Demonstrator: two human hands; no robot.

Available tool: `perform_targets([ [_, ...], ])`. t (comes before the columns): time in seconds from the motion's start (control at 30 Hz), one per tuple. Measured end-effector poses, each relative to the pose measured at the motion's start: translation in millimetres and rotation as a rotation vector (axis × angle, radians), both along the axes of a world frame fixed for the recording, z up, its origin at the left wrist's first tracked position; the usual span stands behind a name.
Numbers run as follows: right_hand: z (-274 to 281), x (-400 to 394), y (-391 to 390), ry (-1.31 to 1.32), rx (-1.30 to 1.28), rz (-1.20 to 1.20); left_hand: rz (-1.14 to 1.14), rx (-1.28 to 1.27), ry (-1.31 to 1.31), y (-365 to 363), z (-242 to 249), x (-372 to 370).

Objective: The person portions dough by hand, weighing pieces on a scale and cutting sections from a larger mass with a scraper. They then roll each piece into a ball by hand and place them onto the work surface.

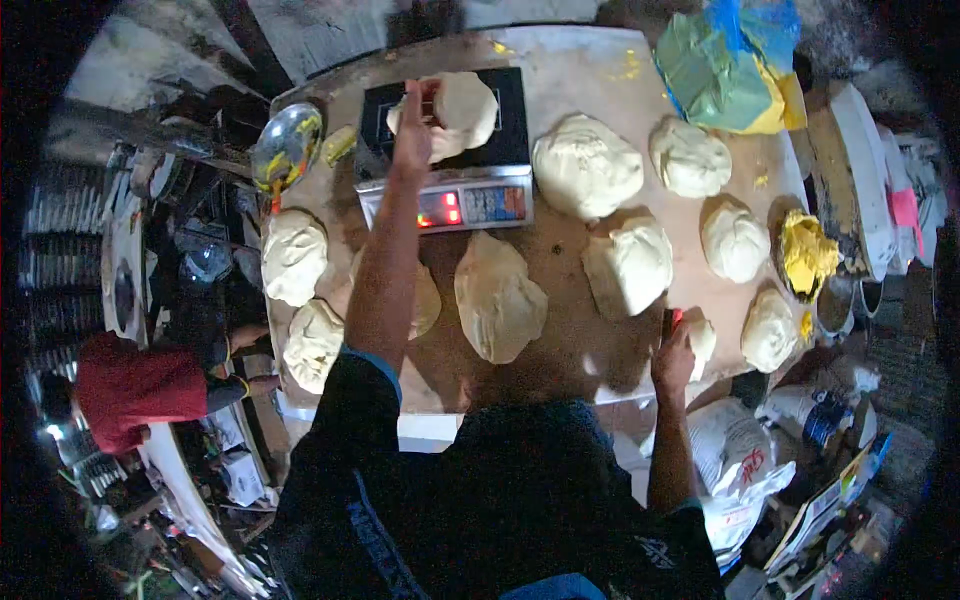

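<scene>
My left hand point(413, 145) reaches over a digital scale point(448, 207) with a dark top and lit red digits. Its fingers look stretched out, touching a pale lump of dough point(466, 108) on the scale. At the table's front right, my right hand point(674, 358) is closed around a tool with a red handle point(678, 317); its working end is hidden. Right beside that hand sits a small piece of dough point(703, 345). A flattened dough lump point(497, 300) lies in front of the scale, and a large one point(588, 167) rests to its right.
Several more dough lumps point(294, 257) cover the table point(575, 55). A metal bowl point(287, 148) stands at the left and a tub of yellow fat point(808, 255) at the right. Plastic bags point(720, 75) lie at the back right. Another person point(140, 385) is at the left.
</scene>
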State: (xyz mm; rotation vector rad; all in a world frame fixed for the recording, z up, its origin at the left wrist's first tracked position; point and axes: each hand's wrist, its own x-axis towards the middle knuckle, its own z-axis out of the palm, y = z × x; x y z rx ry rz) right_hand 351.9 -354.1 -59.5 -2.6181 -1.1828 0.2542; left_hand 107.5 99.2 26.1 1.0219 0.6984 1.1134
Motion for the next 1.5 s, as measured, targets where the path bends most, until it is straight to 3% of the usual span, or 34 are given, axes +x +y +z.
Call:
perform_targets([
  [0.07,-11,-3,2,-0.015,-0.127,-0.083,0.4,0.866,1.051,32,-17,-33],
  [0.1,-9,-5,1,-0.017,-0.106,-0.079,0.618,0.938,0.951,44,-48,-47],
  [0.2,0,1,5,-0.003,-0.102,-0.08,0.684,0.766,1.024,-26,-27,-58],
  [0.27,-1,3,1,0.029,-0.13,-0.08,0.502,0.51,0.692,-81,-61,-45],
  [0.3,-4,7,0,-0.015,-0.026,-0.049,0.411,0.287,0.74,-128,-63,-23],
  [0.37,-17,24,-4,-0.063,0.112,-0.035,-0.074,0.139,0.345,-220,-81,2],
  [0.4,-17,35,-8,-0.057,0.119,-0.024,-0.306,0.133,0.41,-274,-37,32],
  [0.47,-8,59,-21,0.191,0.245,0.144,-0.649,0.381,0.471,-329,-117,63],
  [0.53,15,61,-39,0.205,0.379,0.17,-0.827,0.637,0.552,-361,-189,103],
  [0.6,45,42,-52,0.282,0.692,-0.163,-0.793,0.904,0.606,-393,-276,144],
  [0.63,66,29,-54,0.425,1.032,-0.096,-0.804,0.913,0.604,-406,-246,153],
  [0.7,64,32,-78,0.478,0.988,-0.151,-0.459,0.735,1.054,-435,-149,170],
  [0.73,63,33,-93,0.535,0.931,-0.192,-0.475,0.741,1.053,-442,-167,183],
  [0.8,52,39,-116,0.448,0.865,-0.186,-0.379,0.518,0.903,-452,-217,217],
  [0.87,49,38,-132,0.316,0.94,-0.175,-0.435,0.532,0.852,-448,-207,205],
  [1.03,11,33,-142,0.531,0.952,-0.264,-0.554,0.671,0.714,-408,-181,142],
  [1.1,7,24,-123,0.582,0.757,-0.274,-0.574,0.197,0.436,-378,-198,126],
  [1.17,7,17,-98,0.514,0.688,-0.225,0.014,0.636,0.71,-329,-138,93],
  [1.2,7,11,-85,0.44,0.614,-0.184,0.2,0.713,0.526,-270,-177,79],
  [1.23,5,6,-70,0.442,0.613,-0.173,0.099,0.035,0.564,-251,-115,48],
  [1.27,1,1,-51,0.444,0.687,-0.173,0.316,0.257,0.565,-214,-79,25],
  [1.33,-12,-12,-10,0.445,0.84,-0.18,0.573,0.856,0.943,-162,-10,-8],
  [1.4,-29,-26,40,0.595,0.866,-0.262,0.468,0.871,1.061,-107,-20,-18],
  [1.43,-22,-40,74,0.479,0.789,-0.14,0.349,0.879,1.177,-86,-24,-20],
  [1.47,-13,-54,105,0.359,0.704,-0.024,0.36,1.113,1.326,-77,-10,-13],
  [1.5,3,-72,133,0.405,0.788,0.11,0.376,1.092,1.425,-58,-19,-2],
])
